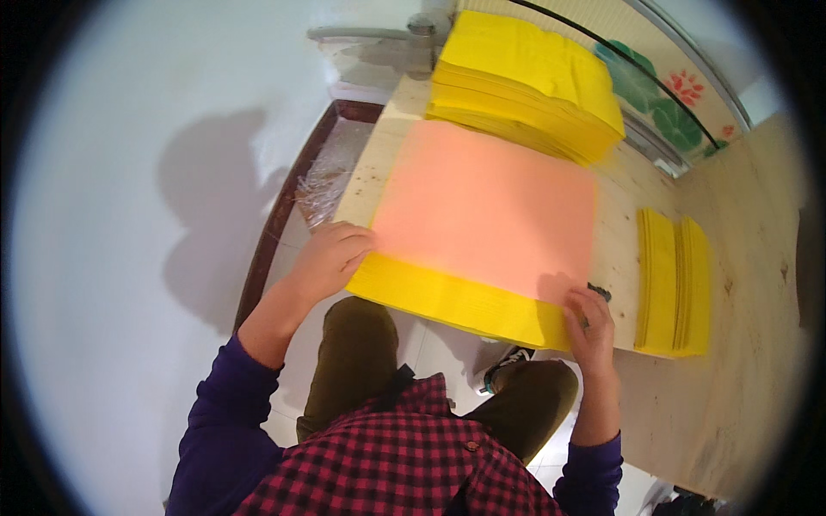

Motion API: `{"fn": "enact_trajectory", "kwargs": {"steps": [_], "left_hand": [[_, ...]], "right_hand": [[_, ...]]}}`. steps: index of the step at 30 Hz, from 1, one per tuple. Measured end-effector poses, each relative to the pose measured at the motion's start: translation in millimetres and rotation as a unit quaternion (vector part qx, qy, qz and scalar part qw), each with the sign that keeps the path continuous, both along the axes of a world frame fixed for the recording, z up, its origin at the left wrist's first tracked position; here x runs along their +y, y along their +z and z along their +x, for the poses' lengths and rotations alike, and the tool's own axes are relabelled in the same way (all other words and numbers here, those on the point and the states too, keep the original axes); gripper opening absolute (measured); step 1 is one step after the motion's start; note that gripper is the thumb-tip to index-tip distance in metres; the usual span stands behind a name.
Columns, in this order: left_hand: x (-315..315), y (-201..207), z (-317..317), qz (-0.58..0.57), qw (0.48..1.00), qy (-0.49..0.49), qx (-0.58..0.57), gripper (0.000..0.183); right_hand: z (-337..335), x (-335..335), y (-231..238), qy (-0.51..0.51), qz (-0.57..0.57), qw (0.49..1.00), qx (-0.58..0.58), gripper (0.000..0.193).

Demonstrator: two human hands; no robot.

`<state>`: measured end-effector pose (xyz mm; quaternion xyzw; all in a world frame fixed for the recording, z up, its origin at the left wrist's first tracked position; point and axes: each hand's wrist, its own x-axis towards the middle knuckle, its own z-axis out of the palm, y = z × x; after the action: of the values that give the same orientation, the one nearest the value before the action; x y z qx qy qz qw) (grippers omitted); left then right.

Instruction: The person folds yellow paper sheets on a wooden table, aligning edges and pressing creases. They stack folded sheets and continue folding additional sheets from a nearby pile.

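Observation:
A large pink sheet (486, 206) lies flat on the wooden table, with a yellow sheet (456, 297) showing as a broad strip along its near edge. My left hand (331, 258) is closed at the near left corner, its fingertips on the yellow and pink edge. At the near right corner my right hand (590, 322) has its bent fingers on the yellow sheet's end, its thumb partly hidden. Whether the yellow strip is a folded edge or layers under the pink, I cannot tell. A small dark object (600, 292) sits just beyond my right fingers.
Behind the pink sheet stands a thick pile of folded yellow sheets (525, 77). Narrow yellow stacks (673, 284) lie at the right by a wooden panel (748, 284). A clear jar (421, 43) stands at the back left. A brown-rimmed tray (280, 202) with clear plastic is left of the table.

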<state>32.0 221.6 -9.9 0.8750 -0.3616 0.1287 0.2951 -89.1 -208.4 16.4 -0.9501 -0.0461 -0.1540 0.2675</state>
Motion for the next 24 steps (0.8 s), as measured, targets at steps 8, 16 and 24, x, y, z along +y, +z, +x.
{"fn": "enact_trajectory", "kwargs": {"steps": [8,16,24], "left_hand": [[-3,-7,-6,-0.020,0.999,0.005,0.048,0.012],[-4,-5,-8,-0.033,0.998,0.006,0.053,0.014],[-2,-10,-8,-0.045,0.998,0.002,0.033,0.015]], "right_hand": [[1,-26,-29,-0.197,0.345,0.916,0.055,0.016],[3,-29,-42,-0.224,0.384,0.892,0.079,0.018],[4,-22,-36,-0.237,0.380,0.889,0.094,0.016]]}}
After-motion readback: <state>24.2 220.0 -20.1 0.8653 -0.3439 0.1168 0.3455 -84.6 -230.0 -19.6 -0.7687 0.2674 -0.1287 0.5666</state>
